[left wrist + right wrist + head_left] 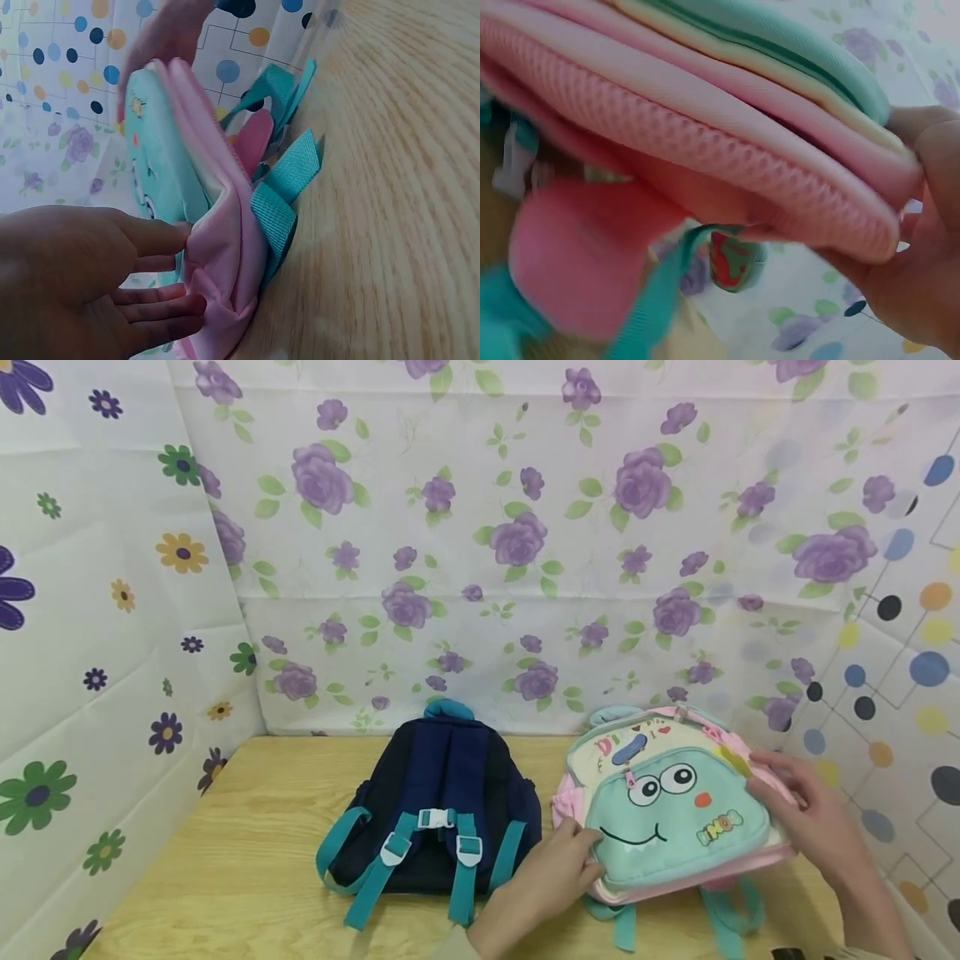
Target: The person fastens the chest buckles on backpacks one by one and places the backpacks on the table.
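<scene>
A pastel backpack (678, 818) with a mint front pocket, cartoon eyes and a smile leans on the table at the right. My left hand (543, 881) is at its lower left corner; in the left wrist view the fingertips of that hand (97, 277) press into the pink side (225, 247). My right hand (817, 818) grips the upper right side. Seen from the right wrist, the hand (922, 247) wraps round the edge of the pink mesh back (667, 142), thumb and fingers on opposite faces.
A navy backpack (446, 777) with teal straps lies to the left, its strap side up. Teal straps (727, 918) hang from under the pastel backpack onto the wooden table (247, 843). Flowered cloth (465, 568) stands behind, with patterned cloth at both sides.
</scene>
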Demonstrator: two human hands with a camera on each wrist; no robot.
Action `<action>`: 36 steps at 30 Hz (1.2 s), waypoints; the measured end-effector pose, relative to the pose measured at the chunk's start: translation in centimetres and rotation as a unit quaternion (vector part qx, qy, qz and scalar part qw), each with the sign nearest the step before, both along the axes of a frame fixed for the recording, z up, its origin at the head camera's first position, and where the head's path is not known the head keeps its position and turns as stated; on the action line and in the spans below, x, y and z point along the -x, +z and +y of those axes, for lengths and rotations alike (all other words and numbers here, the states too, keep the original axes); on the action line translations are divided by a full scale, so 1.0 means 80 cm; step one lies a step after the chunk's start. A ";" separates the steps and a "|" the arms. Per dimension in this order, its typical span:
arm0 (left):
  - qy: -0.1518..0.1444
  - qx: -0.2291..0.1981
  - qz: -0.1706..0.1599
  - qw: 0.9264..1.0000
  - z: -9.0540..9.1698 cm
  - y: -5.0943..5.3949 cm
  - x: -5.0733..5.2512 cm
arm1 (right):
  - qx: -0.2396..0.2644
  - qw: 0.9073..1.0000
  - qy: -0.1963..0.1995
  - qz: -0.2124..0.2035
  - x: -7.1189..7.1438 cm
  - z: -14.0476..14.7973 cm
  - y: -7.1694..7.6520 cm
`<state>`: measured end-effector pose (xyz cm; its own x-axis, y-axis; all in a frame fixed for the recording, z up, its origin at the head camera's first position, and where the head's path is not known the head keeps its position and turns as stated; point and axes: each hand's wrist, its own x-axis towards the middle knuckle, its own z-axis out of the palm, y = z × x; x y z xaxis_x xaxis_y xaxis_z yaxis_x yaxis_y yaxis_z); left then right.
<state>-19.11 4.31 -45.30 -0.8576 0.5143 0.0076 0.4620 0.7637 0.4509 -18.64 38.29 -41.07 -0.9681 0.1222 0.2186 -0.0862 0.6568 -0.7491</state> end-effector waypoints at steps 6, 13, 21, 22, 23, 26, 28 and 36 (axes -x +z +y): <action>0.010 -0.010 0.005 1.000 0.010 -0.006 0.004 | 0.097 0.995 0.006 0.005 -0.004 -0.008 0.010; 0.010 -0.030 -0.012 0.999 0.021 -0.012 0.007 | 0.139 0.990 0.014 0.035 -0.007 -0.016 0.011; -0.017 -0.038 -0.003 0.999 0.033 -0.016 0.014 | 0.230 0.968 0.057 0.085 -0.013 -0.019 0.018; -0.020 -0.037 -0.001 0.999 0.035 -0.017 0.015 | 0.213 0.971 0.051 0.090 -0.014 -0.019 0.019; -0.023 -0.037 -0.002 0.999 0.037 -0.017 0.016 | 0.200 0.975 0.043 0.093 -0.014 -0.019 0.020; -0.031 -0.033 0.001 0.999 0.045 -0.017 0.019 | 0.181 0.978 0.025 0.101 -0.016 -0.018 0.024; -0.037 -0.032 0.006 0.999 0.051 -0.017 0.021 | 0.202 0.972 0.034 0.112 -0.019 -0.018 0.026; -0.053 -0.053 0.013 0.997 0.071 -0.019 0.025 | 0.223 0.964 0.045 0.137 -0.026 -0.025 0.035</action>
